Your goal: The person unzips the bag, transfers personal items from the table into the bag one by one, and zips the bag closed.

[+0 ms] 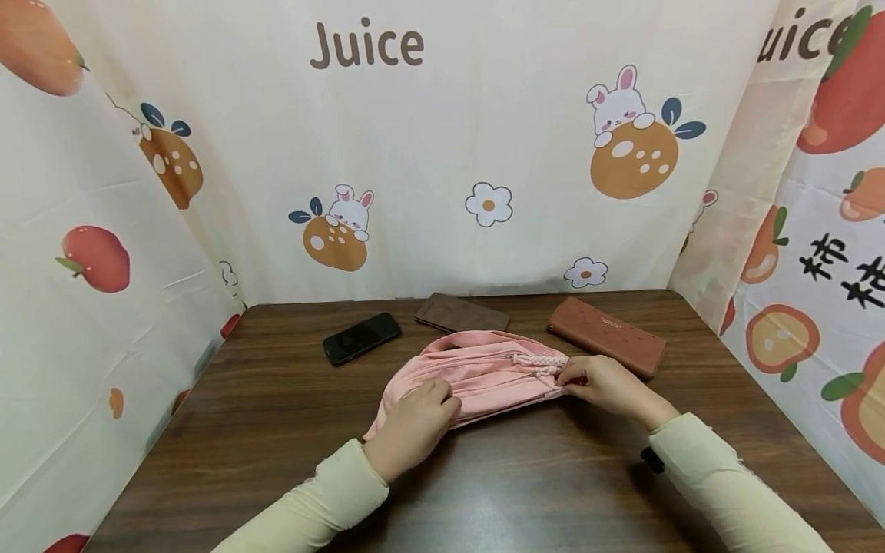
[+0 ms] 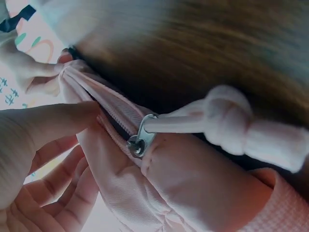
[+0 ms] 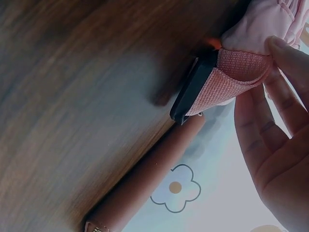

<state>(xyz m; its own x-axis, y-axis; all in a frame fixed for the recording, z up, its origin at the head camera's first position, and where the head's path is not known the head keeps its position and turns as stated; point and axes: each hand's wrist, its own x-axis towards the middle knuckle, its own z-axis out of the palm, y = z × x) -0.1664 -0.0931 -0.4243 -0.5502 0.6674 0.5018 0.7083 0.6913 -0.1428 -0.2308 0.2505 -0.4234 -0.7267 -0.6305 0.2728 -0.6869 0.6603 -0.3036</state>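
Left hand [image 1: 412,426]: thumb on the zipper edge, other fingers behind the cloth, pinching the pink soft fabric bag [image 1: 477,384]; those rear fingertips are hidden. Right hand [image 1: 608,388]: thumb and index pinch the bag's right end, remaining fingers loosely bent below; index tip is out of sight behind the fabric. Bag sits mid-counter, between the hands. Zipper by the left thumb is parted, interior too dark to read. At its end: silver metal slider [image 2: 141,140] with a knotted pink cord pull [image 2: 227,118], hidden in the head view. More pale braided cords [image 1: 539,361] hang by the right fingers. Pink woven webbing strap [image 3: 212,92] at the right end runs into a black plastic buckle [image 3: 193,89], only partly visible. Farther out: reddish-brown long wallet [image 1: 608,336] right, cut off in the right wrist view; grey-brown flat wallet [image 1: 459,311] behind the bag, near edge partly covered; black smartphone [image 1: 362,338] left, screen dark. All on the dark wood-grain counter [image 1: 276,430]. Small black object [image 1: 652,459] at the right sleeve: can't identify.
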